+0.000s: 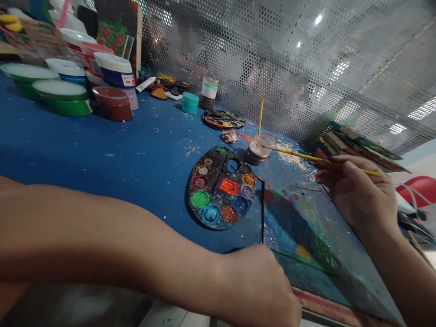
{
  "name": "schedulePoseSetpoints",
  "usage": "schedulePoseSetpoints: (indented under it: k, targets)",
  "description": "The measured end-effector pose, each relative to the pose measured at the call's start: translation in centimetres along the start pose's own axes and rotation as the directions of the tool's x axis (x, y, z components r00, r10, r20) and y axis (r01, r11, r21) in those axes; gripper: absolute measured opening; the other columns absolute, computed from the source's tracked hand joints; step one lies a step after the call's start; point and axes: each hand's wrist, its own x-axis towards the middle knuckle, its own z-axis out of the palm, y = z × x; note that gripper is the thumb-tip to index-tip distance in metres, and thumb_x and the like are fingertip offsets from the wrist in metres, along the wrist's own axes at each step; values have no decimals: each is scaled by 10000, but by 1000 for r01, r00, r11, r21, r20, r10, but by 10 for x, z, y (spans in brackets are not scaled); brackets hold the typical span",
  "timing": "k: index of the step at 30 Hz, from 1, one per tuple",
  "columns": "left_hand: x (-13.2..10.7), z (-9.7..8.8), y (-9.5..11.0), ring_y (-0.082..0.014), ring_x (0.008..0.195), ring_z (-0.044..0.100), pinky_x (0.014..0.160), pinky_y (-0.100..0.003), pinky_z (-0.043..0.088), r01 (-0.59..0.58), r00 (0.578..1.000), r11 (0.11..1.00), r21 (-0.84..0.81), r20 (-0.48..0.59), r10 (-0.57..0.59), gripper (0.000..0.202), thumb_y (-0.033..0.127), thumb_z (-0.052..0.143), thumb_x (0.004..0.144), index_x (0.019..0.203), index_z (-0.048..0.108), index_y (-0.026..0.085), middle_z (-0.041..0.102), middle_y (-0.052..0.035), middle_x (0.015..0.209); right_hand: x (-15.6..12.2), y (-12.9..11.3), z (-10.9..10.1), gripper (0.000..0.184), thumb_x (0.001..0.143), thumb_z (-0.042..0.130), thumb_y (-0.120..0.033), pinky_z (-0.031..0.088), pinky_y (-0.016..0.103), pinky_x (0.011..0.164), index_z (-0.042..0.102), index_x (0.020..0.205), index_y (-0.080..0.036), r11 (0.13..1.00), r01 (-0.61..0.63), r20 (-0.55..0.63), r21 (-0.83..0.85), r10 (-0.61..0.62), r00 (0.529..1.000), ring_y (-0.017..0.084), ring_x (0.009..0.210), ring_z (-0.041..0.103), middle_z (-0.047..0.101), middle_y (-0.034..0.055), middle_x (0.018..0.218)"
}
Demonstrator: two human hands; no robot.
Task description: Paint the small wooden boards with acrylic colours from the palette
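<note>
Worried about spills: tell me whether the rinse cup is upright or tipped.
Upright. The rinse cup stands on the blue table, mouth up, a brush leaning inside.

Glossy plastic paint tubs [64, 95]; matt paint-flecked blue tabletop [102, 145]; perforated metal screen [306, 54].

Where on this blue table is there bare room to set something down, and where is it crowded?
The widest bare patch of blue table lies between the paint tubs at the back left, the palette and the left forearm. It is crowded around the water cup, the painted board under the left hand, and the right hand holding a brush.
</note>
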Motion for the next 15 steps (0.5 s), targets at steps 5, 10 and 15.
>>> schedulePoseSetpoints:
  k: [5,10,15]
  targets:
    - [-5,-6,-3,-147,444,478,342,-311,219,-54,997,997,57,52,51,203,206,746,697,692,543,203,594,29,569,13,24,-43,265,766,735,-385,401,227,403,572,637,-220,983,-166,84,77,159,984,80,389,414,510,-56,496]
    - [-10,-9,-6,-152,463,411,380,-343,244,-92,984,984,152,165,67,307,299,809,577,671,530,213,516,34,584,9,47,-65,449,822,610,-537,231,203,333,433,556,-222,894,-413,227,174,372,900,82,340,189,298,-75,349]
    - [-11,-6,-1,-162,501,412,431,-368,259,-20,977,946,323,207,-50,435,486,832,556,646,484,242,459,36,590,3,44,-61,476,850,575,-552,271,192,361,409,550,-221,863,-469,284,188,409,867,84,342,203,237,-76,329]
